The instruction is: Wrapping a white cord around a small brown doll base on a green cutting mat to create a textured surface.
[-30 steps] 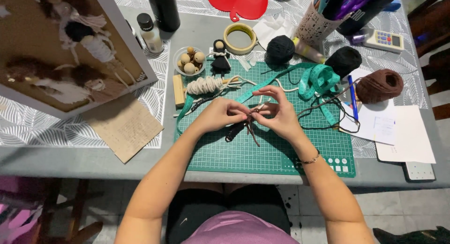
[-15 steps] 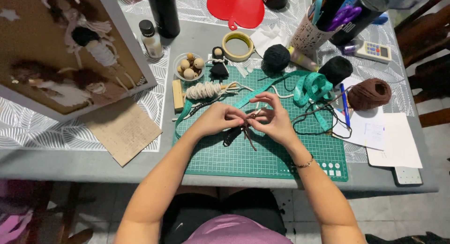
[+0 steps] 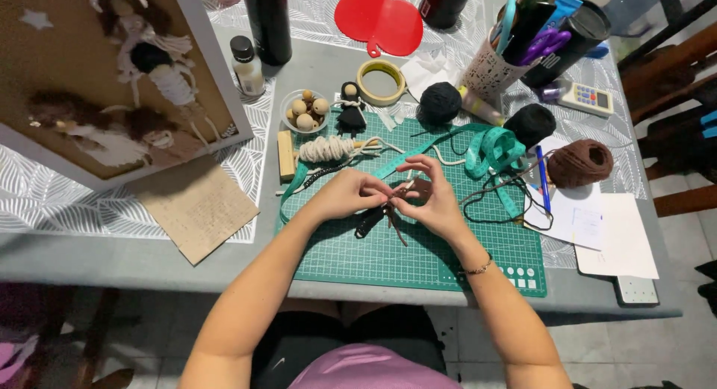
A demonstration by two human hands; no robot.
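Observation:
Over a green cutting mat (image 3: 418, 262), my left hand (image 3: 349, 195) and my right hand (image 3: 432, 202) meet fingertip to fingertip. Between them they pinch a small dark cord piece (image 3: 381, 217) with brown and black strands hanging down toward the mat. A brown cord runs from the work toward the brown yarn ball (image 3: 581, 162) at the right. A bundle of cream cord (image 3: 328, 147) lies just beyond my left hand. A teal measuring tape (image 3: 493, 146) curls behind my right hand.
Two black yarn balls (image 3: 439, 103), a tape roll (image 3: 382, 82), a bowl of wooden beads (image 3: 306, 110), a small dark doll (image 3: 349, 109), a holder of scissors and pens (image 3: 515, 49), a calculator (image 3: 586, 97), papers (image 3: 597, 228), a framed board with dolls (image 3: 112, 82), brown paper (image 3: 196, 207).
The view has shifted slightly. My hands stay together over the mat, fingers working the cord piece; the right hand has turned a little.

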